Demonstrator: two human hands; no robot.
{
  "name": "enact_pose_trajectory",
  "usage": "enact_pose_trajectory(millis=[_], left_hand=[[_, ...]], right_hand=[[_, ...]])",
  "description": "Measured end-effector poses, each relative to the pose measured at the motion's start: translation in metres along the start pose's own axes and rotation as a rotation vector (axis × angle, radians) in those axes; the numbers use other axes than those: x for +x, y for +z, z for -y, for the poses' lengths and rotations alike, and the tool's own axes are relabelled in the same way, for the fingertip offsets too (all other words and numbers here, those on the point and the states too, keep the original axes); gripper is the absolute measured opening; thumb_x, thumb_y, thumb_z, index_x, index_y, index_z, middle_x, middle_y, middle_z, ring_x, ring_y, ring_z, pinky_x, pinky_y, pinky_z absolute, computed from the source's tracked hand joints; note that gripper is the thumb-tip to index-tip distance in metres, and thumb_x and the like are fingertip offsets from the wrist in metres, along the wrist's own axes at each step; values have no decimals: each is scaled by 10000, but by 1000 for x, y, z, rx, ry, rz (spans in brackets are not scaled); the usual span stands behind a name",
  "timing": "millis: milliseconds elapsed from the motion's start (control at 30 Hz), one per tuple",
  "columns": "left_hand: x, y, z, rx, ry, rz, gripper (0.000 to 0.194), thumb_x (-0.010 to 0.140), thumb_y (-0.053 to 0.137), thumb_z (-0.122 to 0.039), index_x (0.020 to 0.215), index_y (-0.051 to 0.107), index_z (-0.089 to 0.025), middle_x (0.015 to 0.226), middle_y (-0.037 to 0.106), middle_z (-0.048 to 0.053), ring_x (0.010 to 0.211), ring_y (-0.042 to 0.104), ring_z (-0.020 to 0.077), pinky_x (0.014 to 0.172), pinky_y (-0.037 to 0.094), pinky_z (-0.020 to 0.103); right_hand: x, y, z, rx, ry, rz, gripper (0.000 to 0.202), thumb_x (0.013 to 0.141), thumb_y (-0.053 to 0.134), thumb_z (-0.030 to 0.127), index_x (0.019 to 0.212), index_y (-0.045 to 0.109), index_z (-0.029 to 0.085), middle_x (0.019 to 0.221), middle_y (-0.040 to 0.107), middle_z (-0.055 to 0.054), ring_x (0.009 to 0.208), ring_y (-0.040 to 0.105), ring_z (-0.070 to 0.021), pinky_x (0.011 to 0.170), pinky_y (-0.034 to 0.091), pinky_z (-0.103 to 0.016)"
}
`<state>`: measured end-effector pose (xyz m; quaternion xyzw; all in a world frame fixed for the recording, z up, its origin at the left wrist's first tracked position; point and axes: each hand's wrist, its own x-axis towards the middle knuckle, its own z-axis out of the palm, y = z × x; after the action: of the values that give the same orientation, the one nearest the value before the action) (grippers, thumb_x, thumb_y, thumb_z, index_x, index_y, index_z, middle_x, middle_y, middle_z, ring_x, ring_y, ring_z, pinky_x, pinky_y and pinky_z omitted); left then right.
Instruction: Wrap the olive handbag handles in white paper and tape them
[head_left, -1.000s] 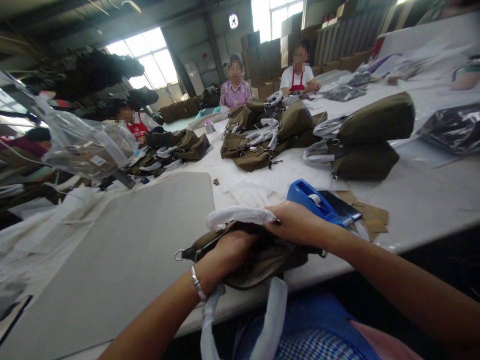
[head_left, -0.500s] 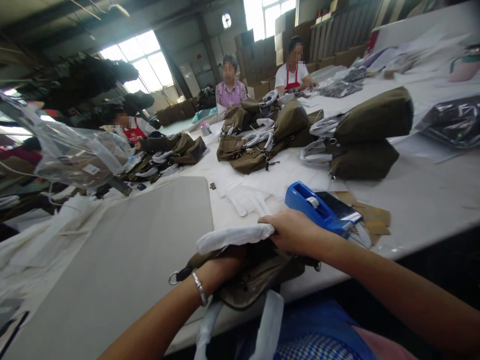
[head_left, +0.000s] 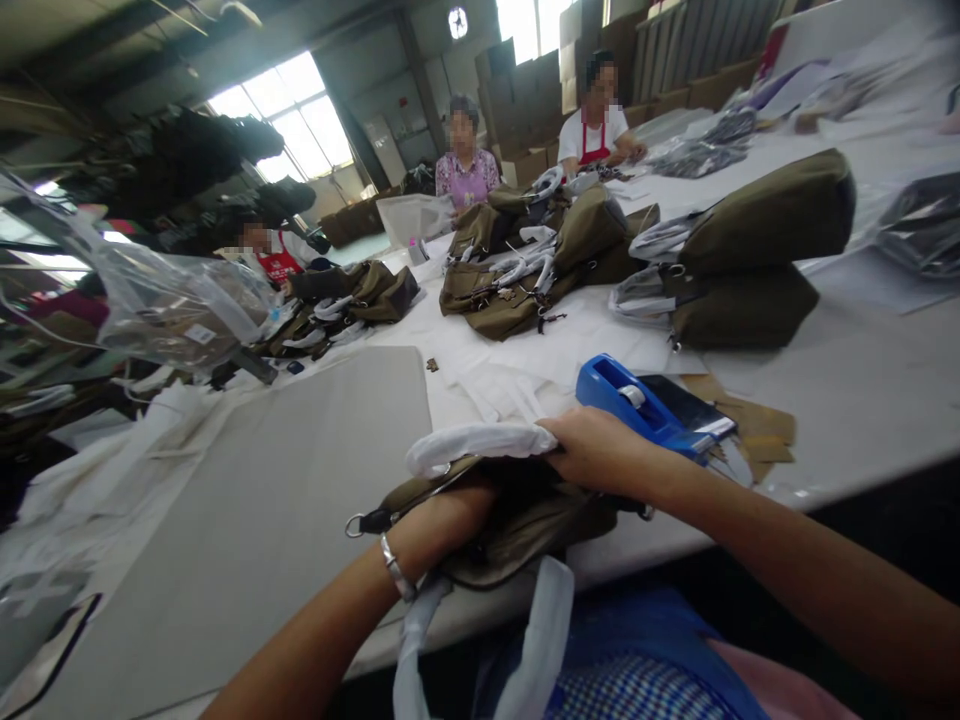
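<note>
An olive-brown handbag (head_left: 540, 530) lies at the table's front edge, its zipped mouth open towards me. White wrapping covers both of its handles; the far handle (head_left: 480, 442) arches over the opening, and the near one (head_left: 536, 630) hangs down towards my lap. My left hand (head_left: 461, 505), with a silver bracelet at the wrist, reaches inside the bag, so its fingers are hidden. At the far right rim, beside the end of the wrapped handle, my right hand (head_left: 596, 448) is closed on the bag.
A blue tape dispenser (head_left: 637, 405) stands just beyond my right hand, next to cardboard pieces (head_left: 757, 415). A grey board (head_left: 322, 480) lies on the left. Further back are several olive bags (head_left: 517, 290) and co-workers (head_left: 466, 165). Plastic-wrapped items (head_left: 187, 310) stand at far left.
The bag's mouth gapes wider, showing more of its dark inside. The whole view has shifted slightly. A whitish sheet now shows near the co-worker in the middle.
</note>
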<state>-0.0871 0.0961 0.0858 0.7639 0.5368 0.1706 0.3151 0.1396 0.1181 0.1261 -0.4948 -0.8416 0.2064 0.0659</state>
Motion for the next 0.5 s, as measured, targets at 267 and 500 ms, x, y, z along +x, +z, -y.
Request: enact_pose_trajectory(millis=[267,500], left_hand=[[-38,-75,-45,97,78,-22,252,936,606,-277,1130,765,-264,1100,790,40,1008,739,236,956,571,363],[-103,-29,-8,-492,-263,-1414,253,946,607,-487,1174,653,-388,1339,663,-72,1327,565,288,1185,374,569]], right_hand=[[-11,16,-17,525,13,-209,258,925,507,203,1066,723,223,1039,772,-53,978,705,-239,847,533,-317],[-31,36,-10,815,62,-288,400,943,537,311,1323,636,237,1229,720,-67,1272,602,-278,1142,434,-457]])
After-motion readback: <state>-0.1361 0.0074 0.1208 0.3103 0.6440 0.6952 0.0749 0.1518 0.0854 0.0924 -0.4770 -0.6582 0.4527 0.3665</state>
